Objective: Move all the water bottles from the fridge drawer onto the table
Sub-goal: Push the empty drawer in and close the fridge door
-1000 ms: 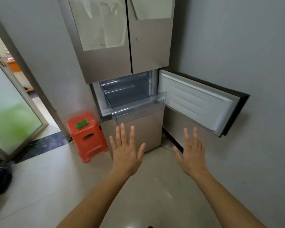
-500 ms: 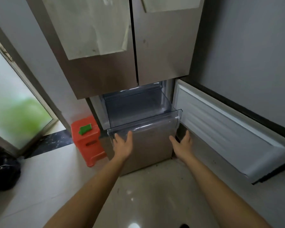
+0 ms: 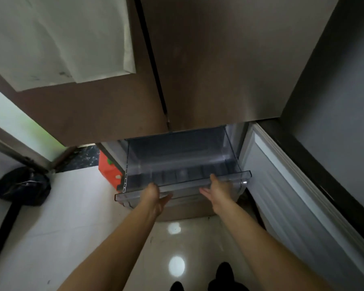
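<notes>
The clear plastic fridge drawer (image 3: 177, 154) stands pulled out under the brown upper fridge doors (image 3: 208, 70). I see no water bottles in the part of the drawer that shows. My left hand (image 3: 155, 196) holds the drawer's front lip left of centre, fingers hidden behind the rim and thumb stretched underneath. My right hand (image 3: 218, 191) holds the same lip right of centre. No table is in view.
The lower fridge door (image 3: 286, 196) hangs open to the right, along the grey wall. A red stool (image 3: 107, 171) stands left of the fridge, and a black bag (image 3: 22, 185) lies on the glossy floor at far left. My shoes (image 3: 223, 271) show at the bottom.
I have stepped close to the fridge. Both hands went from spread in the air to the drawer's front and now grip its lip; the drawer sits further out.
</notes>
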`<move>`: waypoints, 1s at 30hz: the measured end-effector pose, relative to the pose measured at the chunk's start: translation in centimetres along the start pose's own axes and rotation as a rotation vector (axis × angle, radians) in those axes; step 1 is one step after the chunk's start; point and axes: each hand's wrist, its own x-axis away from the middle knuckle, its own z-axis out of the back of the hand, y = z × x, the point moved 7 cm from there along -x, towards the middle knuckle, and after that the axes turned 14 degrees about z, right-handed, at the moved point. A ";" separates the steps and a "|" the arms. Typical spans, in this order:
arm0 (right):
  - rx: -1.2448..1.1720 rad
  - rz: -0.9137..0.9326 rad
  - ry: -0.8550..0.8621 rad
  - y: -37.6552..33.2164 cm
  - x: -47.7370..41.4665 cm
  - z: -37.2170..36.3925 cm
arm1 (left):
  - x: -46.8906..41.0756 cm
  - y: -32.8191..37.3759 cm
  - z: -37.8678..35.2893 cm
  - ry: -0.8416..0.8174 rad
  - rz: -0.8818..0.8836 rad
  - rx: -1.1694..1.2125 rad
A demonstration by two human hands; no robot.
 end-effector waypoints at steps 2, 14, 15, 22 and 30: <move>0.009 0.021 0.026 -0.6 -1.3 -0.8 | -0.2 1.1 -1.1 0.004 -0.044 0.012; 0.000 0.059 -0.050 -4.8 -8.2 -6.4 | -4.4 9.3 -4.1 -0.179 -0.035 -0.089; 0.016 0.069 -0.055 -5.1 -8.4 -6.7 | -5.0 9.8 -4.2 -0.185 -0.035 -0.113; 0.251 0.136 -0.040 -6.0 -11.9 -9.1 | -5.8 13.3 -5.5 -0.268 -0.093 -0.275; 0.633 0.402 -0.050 -3.7 -13.6 -9.7 | -7.0 12.6 -5.2 -0.230 -0.272 -0.581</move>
